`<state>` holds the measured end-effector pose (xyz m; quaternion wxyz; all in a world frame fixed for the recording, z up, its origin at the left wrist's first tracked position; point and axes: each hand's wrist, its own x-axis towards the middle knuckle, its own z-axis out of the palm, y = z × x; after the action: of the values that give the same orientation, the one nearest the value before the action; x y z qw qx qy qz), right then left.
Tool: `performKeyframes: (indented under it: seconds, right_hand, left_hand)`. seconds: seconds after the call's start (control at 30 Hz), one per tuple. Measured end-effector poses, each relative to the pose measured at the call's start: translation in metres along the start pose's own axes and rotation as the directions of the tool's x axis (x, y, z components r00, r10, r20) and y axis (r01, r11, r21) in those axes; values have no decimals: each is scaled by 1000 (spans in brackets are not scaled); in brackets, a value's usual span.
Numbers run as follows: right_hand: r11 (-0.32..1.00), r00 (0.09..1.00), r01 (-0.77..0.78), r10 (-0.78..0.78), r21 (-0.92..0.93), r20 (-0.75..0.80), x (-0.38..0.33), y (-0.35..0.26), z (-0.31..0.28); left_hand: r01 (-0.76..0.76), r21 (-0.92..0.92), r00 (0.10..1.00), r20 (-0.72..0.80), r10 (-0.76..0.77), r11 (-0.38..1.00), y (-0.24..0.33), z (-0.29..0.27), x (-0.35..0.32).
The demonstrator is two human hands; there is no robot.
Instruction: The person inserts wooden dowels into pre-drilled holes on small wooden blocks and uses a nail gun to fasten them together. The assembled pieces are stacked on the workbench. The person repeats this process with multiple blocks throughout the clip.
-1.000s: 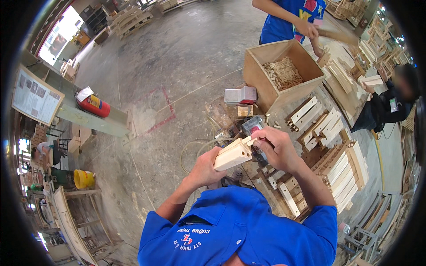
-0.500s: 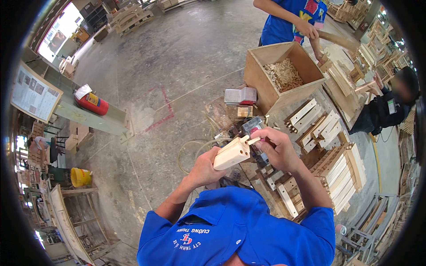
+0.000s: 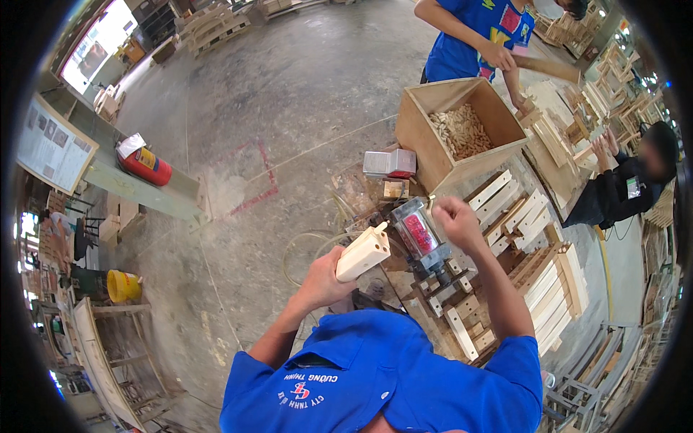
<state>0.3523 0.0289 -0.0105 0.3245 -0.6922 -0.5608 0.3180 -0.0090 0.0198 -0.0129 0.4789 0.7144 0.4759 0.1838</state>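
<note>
We have the pale, square-sided wooden block [image 3: 363, 258] in our left hand [image 3: 325, 280], raised in front of the blue shirt [image 3: 375, 375] and clear of any surface. The left fingers and thumb are wrapped around the block's lower-left end, so that hand is the one in contact. The block's long axis slants from our palm up and to the right, with its drilled end outward. On that end face we see dark round holes, and a short pale wooden peg [image 3: 381, 228] stands out beyond the face at its upper corner.

The relation that matters most is between this drilled end and our right hand [image 3: 458, 220]. The right hand is well apart from the block, off to the right and a little higher in the view, and the drilled end faces roughly toward it. Its fingers bend inward; we cannot tell how tightly they close, or whether they hold anything.

In the view, the clear container with a red patch and dark fittings [image 3: 417, 229] sits between the block and the right hand, nearer to that hand. Just above the hand is the lower near corner of the large, open-topped tan wooden box [image 3: 451, 173], with a heap of short pale wooden pegs [image 3: 459, 131] inside. Stacked pale wooden rails [image 3: 554, 292] lie below and to the right of the hand.
</note>
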Motion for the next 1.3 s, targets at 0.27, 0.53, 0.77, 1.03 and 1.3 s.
performKeyframes:
  seconds: [0.27, 0.53, 0.77, 1.03, 1.3]
  right_hand:
    - [583, 981, -195, 133, 789, 144, 7, 0, -4]
    - [713, 988, -43, -75, 700, 137, -26, -65, 14]
    - [878, 951, 220, -290, 425, 106, -45, -88, 3]
    - [868, 853, 476, -495, 141, 164, -29, -129, 10]
    - [894, 950, 156, -251, 420, 183, -18, -62, 13]
  left_hand:
    - [-33, 24, 999, -13, 34, 999, -1, -3, 4]
    - [-56, -9, 996, -75, 55, 998, 1, -7, 4]
    - [-57, 39, 998, -36, 59, 998, 9, -6, 8]
    - [-80, 49, 981, -174, 87, 996, -24, 7, -7]
    - [-194, -37, 976, -111, 189, 980, 9, -4, -5]
